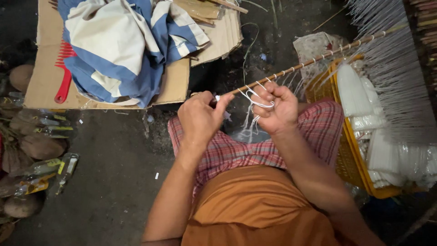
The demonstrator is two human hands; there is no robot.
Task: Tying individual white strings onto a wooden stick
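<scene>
**Packages on the ground and in the basket**

Flattened brown cardboard box (45, 68) lies at ten o'clock. Small clear plastic sachets with yellow labels (50, 171) are scattered at eight o'clock. Clear plastic-wrapped bundles of white strands (400, 159) fill a yellow basket (350, 159) at three o'clock.

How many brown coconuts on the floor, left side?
4 clearly: one coconut beside the cardboard, one mid-left, one behind it at the edge, one lower left. More may be hidden past the frame edge.
</scene>
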